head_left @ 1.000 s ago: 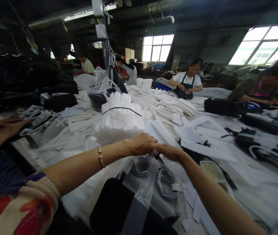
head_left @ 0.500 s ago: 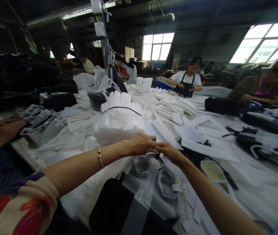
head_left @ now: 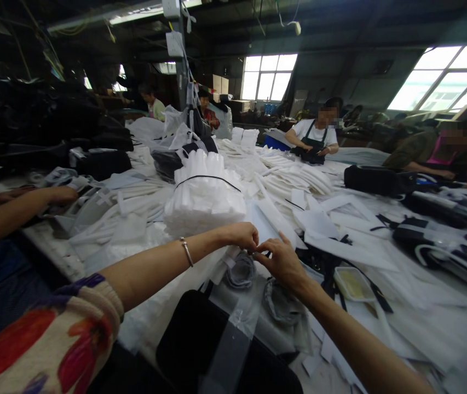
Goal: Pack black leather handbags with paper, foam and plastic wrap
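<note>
My left hand (head_left: 244,235) is closed with the fingertips pointing down, at the far end of a black and grey bag (head_left: 192,334). Beside it, my right hand (head_left: 284,262) pinches with thumb and forefinger, its other fingers raised. The fingertips of both hands almost meet over a small dark bit that I cannot make out. Below them, two plastic-wrapped coils, one a grey coil (head_left: 241,271), rest on the bag's grey panel. A strip of clear film (head_left: 233,339) crosses the bag lengthwise.
Past my left hand stands a banded stack of white foam sheets (head_left: 204,202). A clear tub (head_left: 354,284) lies right of my right forearm. Black bags (head_left: 434,235) lie at the right. Another person's arm (head_left: 23,210) reaches in from the left; several co-workers sit across the table.
My right hand's fingers have spread upward and its wrist has turned, while both hands stay close together. The neighbour's hand at left has reached further in. The view has shifted slightly.
</note>
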Demonstrator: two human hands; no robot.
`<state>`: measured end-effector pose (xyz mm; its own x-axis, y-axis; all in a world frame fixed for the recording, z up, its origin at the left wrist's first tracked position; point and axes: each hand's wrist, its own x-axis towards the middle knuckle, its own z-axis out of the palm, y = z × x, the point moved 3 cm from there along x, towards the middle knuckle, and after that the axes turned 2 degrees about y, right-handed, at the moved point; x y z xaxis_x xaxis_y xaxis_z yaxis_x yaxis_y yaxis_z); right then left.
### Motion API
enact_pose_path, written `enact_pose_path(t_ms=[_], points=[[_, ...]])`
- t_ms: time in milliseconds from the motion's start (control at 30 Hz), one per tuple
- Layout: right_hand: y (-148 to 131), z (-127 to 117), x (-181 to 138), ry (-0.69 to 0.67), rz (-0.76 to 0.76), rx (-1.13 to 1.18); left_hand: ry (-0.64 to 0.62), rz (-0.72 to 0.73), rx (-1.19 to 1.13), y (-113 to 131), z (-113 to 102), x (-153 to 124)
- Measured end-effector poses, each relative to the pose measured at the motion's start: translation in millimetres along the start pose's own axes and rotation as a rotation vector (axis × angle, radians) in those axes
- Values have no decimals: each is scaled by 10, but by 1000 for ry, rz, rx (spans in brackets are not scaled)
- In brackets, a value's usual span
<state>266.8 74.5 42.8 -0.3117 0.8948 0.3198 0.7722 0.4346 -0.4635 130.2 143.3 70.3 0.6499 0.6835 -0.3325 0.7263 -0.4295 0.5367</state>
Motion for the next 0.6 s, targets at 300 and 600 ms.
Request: enact_pose_path(t_ms=[300,600], points=[[-80,1,-65,211,-279,-322,-116,-60,-282,-44,-31,1],[-102,-31,-86,255,-336,-462,-47,-107,-443,-41,68,0]])
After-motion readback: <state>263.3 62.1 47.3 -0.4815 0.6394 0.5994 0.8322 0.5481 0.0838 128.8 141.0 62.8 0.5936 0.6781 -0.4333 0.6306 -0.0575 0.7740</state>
